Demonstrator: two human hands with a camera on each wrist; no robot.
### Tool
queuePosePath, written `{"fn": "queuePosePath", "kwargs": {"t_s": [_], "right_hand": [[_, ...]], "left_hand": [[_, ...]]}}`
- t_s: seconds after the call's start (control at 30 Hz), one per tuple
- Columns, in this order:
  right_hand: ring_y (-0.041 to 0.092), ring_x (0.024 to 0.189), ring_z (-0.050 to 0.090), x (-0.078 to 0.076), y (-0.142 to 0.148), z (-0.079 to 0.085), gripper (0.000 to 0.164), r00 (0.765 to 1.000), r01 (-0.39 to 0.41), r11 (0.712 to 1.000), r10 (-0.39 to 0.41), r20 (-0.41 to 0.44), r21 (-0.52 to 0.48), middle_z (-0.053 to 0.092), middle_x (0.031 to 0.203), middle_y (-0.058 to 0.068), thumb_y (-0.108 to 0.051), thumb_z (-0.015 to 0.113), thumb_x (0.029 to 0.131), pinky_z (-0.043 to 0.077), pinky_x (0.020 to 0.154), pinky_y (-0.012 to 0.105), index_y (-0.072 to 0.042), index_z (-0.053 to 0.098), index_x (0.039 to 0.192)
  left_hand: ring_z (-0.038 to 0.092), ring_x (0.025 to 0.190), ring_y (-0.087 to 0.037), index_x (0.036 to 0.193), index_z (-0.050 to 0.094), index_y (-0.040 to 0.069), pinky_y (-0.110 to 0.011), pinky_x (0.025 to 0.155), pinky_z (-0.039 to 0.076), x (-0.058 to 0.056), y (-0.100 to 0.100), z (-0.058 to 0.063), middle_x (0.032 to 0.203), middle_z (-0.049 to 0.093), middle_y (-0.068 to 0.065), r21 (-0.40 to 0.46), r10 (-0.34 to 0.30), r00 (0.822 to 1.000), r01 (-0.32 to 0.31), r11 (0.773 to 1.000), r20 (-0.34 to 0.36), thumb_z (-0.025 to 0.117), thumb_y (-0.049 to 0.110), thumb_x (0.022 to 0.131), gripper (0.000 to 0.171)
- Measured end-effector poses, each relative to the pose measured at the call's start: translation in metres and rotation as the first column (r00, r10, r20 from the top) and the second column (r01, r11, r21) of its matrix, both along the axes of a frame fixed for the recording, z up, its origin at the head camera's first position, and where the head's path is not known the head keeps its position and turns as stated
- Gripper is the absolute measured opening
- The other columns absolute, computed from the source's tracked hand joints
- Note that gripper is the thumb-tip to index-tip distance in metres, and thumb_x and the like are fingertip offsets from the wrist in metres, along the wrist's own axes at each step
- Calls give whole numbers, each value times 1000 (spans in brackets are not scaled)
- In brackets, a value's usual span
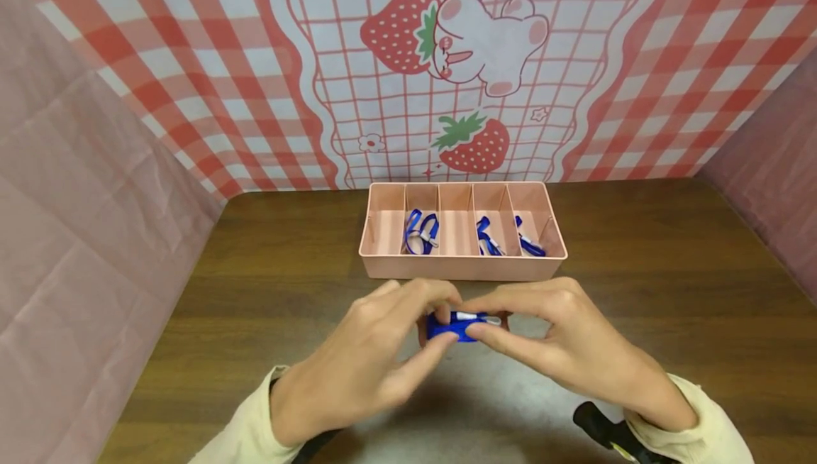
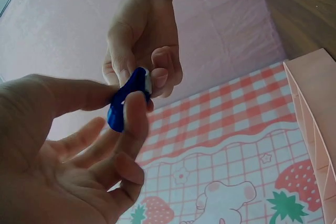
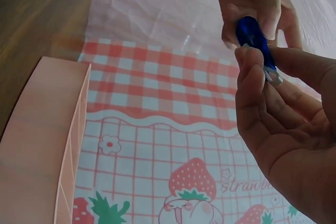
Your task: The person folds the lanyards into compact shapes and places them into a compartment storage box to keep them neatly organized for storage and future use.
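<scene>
A blue lanyard [image 1: 459,329], folded into a small bundle, is held between both hands in front of the box. My left hand [image 1: 373,343] pinches its left end between thumb and fingers. At the other end, my right hand [image 1: 562,333] pinches it the same way, close to the metal hook [image 1: 493,320]. A white fitting [image 1: 467,316] lies along the top of the bundle. From the left wrist, the lanyard [image 2: 118,108] appears as a bent blue strip. In the right wrist view the bundle [image 3: 249,32] looks rolled, with its shiny hook [image 3: 273,76] by the right fingertips.
Behind the hands stands a pink divided box [image 1: 462,269] on the brown wooden table [image 1: 281,251]. Its compartments hold blue lanyards in the second [image 1: 415,223], fourth [image 1: 486,233] and right-end [image 1: 531,245] sections. A strawberry-patterned cloth [image 1: 396,116] hangs directly behind it.
</scene>
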State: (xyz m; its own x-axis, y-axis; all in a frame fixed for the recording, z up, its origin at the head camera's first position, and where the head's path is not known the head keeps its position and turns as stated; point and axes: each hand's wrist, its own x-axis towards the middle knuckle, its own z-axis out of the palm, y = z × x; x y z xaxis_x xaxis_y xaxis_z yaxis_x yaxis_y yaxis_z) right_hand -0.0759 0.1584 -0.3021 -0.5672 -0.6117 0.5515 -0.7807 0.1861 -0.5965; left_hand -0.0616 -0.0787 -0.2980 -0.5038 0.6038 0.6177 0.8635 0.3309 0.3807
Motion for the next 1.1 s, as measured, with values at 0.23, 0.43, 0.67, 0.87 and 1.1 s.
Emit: {"fn": "queuePosePath", "kwargs": {"t_s": [0.23, 0.43, 0.67, 0.87, 1.1], "right_hand": [[6, 83, 66, -1, 6, 5, 22, 996, -68, 996, 64, -60, -56, 73, 102, 1, -3, 70, 92, 53, 69, 17, -5, 72, 113], [4, 89, 66, 1, 9, 6, 24, 997, -81, 995, 82, -13, 55, 72, 106, -4, -2, 67, 94, 53, 75, 17, -9, 71, 116], [3, 92, 65, 3, 4, 5, 22, 997, -66, 991, 71, -39, 115, 70, 106, -7, -8, 69, 94, 53, 78, 17, -13, 71, 115], [-1, 88, 62, 4, 2, 4, 17, 995, -63, 988, 74, -70, 143, 69, 101, -11, -12, 68, 96, 52, 75, 15, -16, 71, 112], [-2, 83, 59, 5, 1, 6, 16, 991, -84, 989, 96, -94, 123, 67, 97, -13, -11, 66, 96, 49, 72, 12, -16, 71, 111]], "left_hand": [[53, 83, -1, 120, 62, 8, -17, 75, 44, -3, -7, 2, 98, 61, 8, -99, 13, 998, -6, 995, 68, 62, 23, 100, 25], [48, 70, 2, 98, 69, 14, -16, 67, 39, -5, -8, -1, 78, 56, 15, -148, 0, 993, 18, 989, 120, 61, 28, 100, 16], [46, 64, -1, 90, 70, 13, -14, 60, 38, -5, -7, -3, 71, 54, 13, -116, 13, 991, 2, 993, 131, 67, 19, 97, 10], [46, 62, -2, 89, 68, 14, -10, 58, 36, -3, -9, -4, 71, 53, 13, -127, -23, 992, 39, 991, 127, 65, 19, 98, 11], [41, 60, -1, 78, 59, 13, -15, 59, 37, -4, -9, -2, 64, 46, 11, -134, -70, 997, 65, 989, -36, 65, 17, 98, 21]]}}
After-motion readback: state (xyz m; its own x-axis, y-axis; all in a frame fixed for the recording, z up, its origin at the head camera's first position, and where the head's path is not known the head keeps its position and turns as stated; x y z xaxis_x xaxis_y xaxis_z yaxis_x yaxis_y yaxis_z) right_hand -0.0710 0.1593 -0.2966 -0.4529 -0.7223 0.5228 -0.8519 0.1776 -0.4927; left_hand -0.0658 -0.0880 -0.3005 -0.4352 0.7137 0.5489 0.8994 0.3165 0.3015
